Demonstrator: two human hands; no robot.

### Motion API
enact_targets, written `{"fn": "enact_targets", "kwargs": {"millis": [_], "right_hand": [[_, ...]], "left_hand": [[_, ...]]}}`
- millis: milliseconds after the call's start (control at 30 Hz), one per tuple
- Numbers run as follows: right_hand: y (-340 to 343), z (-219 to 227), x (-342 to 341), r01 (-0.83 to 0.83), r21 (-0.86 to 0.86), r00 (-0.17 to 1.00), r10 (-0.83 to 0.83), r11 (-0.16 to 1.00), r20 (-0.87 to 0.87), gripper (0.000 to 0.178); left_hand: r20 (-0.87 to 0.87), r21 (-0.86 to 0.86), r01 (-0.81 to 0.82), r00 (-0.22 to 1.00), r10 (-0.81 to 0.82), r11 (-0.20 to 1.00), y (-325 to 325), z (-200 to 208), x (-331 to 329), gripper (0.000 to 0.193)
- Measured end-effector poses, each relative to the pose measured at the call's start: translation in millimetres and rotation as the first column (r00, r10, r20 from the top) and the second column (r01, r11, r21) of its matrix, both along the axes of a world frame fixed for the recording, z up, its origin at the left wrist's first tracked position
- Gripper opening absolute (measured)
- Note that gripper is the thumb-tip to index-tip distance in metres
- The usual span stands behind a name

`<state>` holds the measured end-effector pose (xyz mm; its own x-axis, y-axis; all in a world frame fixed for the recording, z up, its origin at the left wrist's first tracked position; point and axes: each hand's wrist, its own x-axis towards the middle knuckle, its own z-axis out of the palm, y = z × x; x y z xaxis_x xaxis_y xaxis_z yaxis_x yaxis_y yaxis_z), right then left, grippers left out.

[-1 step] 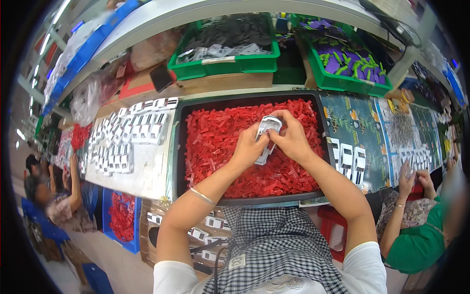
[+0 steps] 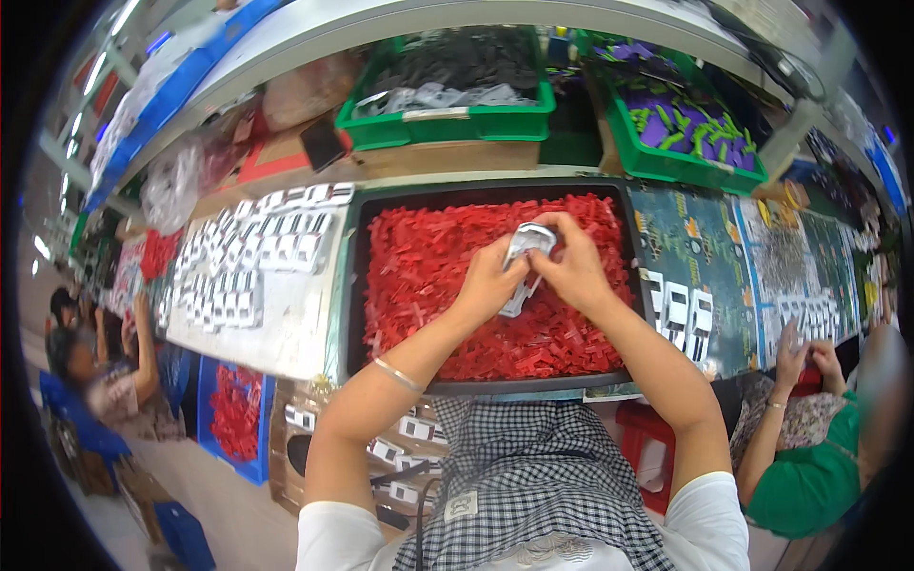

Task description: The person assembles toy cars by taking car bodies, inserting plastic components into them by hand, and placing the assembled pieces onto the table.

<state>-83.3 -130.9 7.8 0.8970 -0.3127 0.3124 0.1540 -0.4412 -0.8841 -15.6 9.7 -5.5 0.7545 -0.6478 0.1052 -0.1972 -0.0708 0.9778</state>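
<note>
Above the middle of a black tray [image 2: 356, 314] heaped with small red plastic pieces [image 2: 428, 285], I hold a hollow white plastic shell [image 2: 531, 238] tilted up. My left hand [image 2: 490, 278] grips its left side, fingers closed around it. My right hand [image 2: 574, 266] pinches it from the right, the thumb pressed in at the shell's open side. Whether a small part sits under that thumb is hidden.
Rows of white shells with dark openings [image 2: 286, 246] lie left of the tray; a few more [image 2: 676, 314] lie right. Green bins with dark parts [image 2: 447, 124] and purple and green parts [image 2: 685, 167] stand behind. Co-workers [image 2: 800, 419] sit on both sides. A blue crate [image 2: 257, 466] stands lower left.
The whole view has shifted slightly. Both my hands stay on the white shell over the tray, with hardly any change in grip.
</note>
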Motion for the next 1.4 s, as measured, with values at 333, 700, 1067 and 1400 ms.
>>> {"fn": "enact_targets", "kwargs": {"millis": [333,700,1067,1400], "right_hand": [[-83,18,-124,0.335,-0.398,0.939,-0.334,0.854,0.075,0.029],[-59,-53,-202,0.131,-0.679,0.924,-0.338,0.722,-0.181,0.055],[-74,-69,-207,0.158,-0.791,0.877,-0.453,0.591,-0.163,0.060],[-180,-95,-221,0.710,0.040,0.704,-0.706,0.704,-0.080,0.054]], "left_hand": [[0.602,0.063,-0.453,0.728,0.328,0.889,205,17,101,0.026],[0.861,0.441,-0.825,0.500,0.091,0.355,306,-87,97,0.055],[0.870,0.473,-0.876,0.481,0.106,0.092,362,-88,152,0.052],[0.576,0.817,-0.574,0.809,-0.116,0.049,340,-27,28,0.020]]}}
